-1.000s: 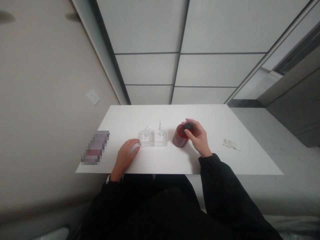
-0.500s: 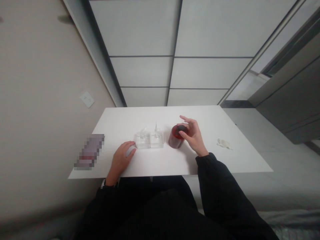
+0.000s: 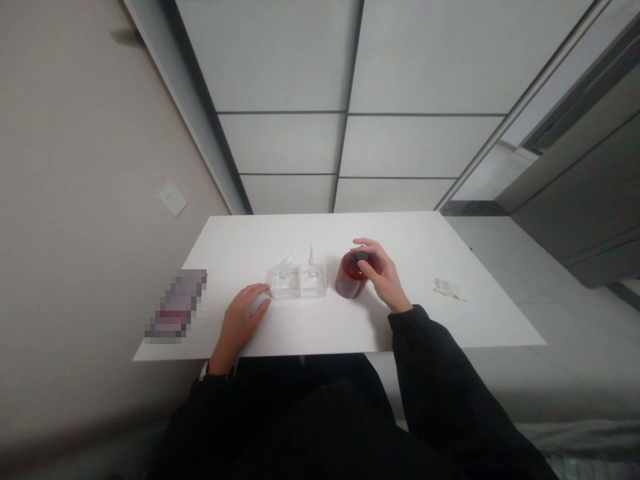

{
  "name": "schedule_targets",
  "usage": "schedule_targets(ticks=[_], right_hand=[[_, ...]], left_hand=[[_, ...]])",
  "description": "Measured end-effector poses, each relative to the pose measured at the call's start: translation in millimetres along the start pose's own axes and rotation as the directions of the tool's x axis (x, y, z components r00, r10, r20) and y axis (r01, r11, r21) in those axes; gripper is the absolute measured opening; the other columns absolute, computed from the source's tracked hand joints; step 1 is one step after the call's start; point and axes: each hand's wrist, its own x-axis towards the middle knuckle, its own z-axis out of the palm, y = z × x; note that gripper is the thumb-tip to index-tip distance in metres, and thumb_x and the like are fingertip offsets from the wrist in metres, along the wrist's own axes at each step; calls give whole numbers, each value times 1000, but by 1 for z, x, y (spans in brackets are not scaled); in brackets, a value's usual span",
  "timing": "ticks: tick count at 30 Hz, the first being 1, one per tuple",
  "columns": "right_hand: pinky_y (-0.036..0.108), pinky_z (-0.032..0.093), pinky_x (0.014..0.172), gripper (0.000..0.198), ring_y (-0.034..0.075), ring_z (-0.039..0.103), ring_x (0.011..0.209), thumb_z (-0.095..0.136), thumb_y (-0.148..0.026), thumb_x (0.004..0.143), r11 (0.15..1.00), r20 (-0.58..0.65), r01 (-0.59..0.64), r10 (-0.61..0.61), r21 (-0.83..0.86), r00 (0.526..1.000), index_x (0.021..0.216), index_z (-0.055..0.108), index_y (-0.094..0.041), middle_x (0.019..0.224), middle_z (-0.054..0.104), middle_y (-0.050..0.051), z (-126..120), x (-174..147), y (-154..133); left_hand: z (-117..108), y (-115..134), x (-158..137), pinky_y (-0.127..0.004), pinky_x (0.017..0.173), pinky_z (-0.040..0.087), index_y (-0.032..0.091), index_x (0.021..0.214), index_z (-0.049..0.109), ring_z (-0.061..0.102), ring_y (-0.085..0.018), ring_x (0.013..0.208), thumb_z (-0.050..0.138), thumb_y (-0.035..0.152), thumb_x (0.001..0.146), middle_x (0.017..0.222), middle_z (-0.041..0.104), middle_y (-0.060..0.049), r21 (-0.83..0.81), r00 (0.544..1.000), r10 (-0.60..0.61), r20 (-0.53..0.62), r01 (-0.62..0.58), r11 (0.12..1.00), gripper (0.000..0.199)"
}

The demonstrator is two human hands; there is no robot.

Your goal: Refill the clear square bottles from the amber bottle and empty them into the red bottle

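Note:
On the table a dark red see-through bottle (image 3: 349,283) stands upright, topped by a black cap (image 3: 361,255). The thumb and fingers of my right hand (image 3: 383,273) are closed around that cap from the right side. To the bottle's left is a clear two-part container (image 3: 300,283) with thin clear pieces sticking up from its top. My left hand (image 3: 243,317) rests on the table at the container's left end, its thumb and fingers curled around a small pale rounded object (image 3: 259,303). What kind of thing this is cannot be made out.
A crumpled off-white scrap (image 3: 447,289) lies on the right part of the white table (image 3: 310,333). Near the left edge is a pixelated flat item (image 3: 176,307). Behind the table rises a white panelled sliding door (image 3: 290,143); a wall with a socket (image 3: 173,200) is at left.
The fingers of my right hand have shifted slightly left around the cap, with the raised forefinger lower. My left hand keeps its hold in place.

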Motion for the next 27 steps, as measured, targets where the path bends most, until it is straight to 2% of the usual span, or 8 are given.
schedule_targets(ticks=[4,9,11,14,17,20,23,27], right_hand=[[56,49,115,37,30,63,128,72,-64,92,1000,0,2,-2,31,1000,106,66,-30,120,70,9,4,4,4],[53,47,119,47,29,63,131,83,-59,84,996,33,-6,3,90,999,119,70,-32,134,69,9,-7,8,-13],[50,46,119,46,27,64,126,83,-62,83,989,-114,29,-12,143,993,115,72,-30,127,71,7,-19,8,-19],[41,56,99,43,19,65,89,76,-64,88,982,-431,89,-10,164,903,74,63,-25,83,64,1,-36,2,-16],[30,48,58,68,11,35,50,73,-65,91,985,-501,51,38,163,865,55,31,-25,54,27,-9,-41,-12,0],[27,24,40,70,8,12,44,58,-72,97,986,-455,-43,113,160,883,59,20,-27,52,11,-12,-35,-26,15],[25,21,39,59,10,21,43,52,-75,99,985,-350,-133,164,112,922,66,38,-27,54,24,-10,-30,-34,23],[28,45,49,46,15,52,63,71,-71,87,983,-175,-181,175,-19,969,100,64,-27,89,64,1,-30,-35,25]], left_hand=[[-1,4,4,-50,111,57,22,119,73,72,-30,121,52,51,101,126,78,-10,-34,999,7,-34,-8,999,40],[-12,20,-1,-47,107,58,21,112,72,73,-27,112,49,44,104,116,79,-10,-59,980,-35,-198,24,998,34],[-23,28,-7,-47,106,57,18,113,69,72,-27,112,42,39,107,115,77,-13,-53,949,-91,-303,78,996,34],[-41,38,-5,-45,105,57,17,114,67,72,-26,112,43,39,107,115,76,-14,-42,937,-123,-328,115,992,33],[-55,40,22,-43,105,57,18,120,68,72,-25,113,46,41,104,121,76,-13,-27,971,-120,-207,117,993,36],[-57,36,71,-41,104,57,19,119,71,74,-25,106,49,42,99,123,77,-12,7,990,-138,-23,138,990,37],[-47,33,123,-39,97,57,19,109,76,75,-27,102,51,46,97,117,81,-12,81,964,-177,198,164,983,39],[-30,34,171,-35,85,56,20,85,79,76,-29,91,69,59,85,95,83,-10,193,841,-215,497,134,972,40]])
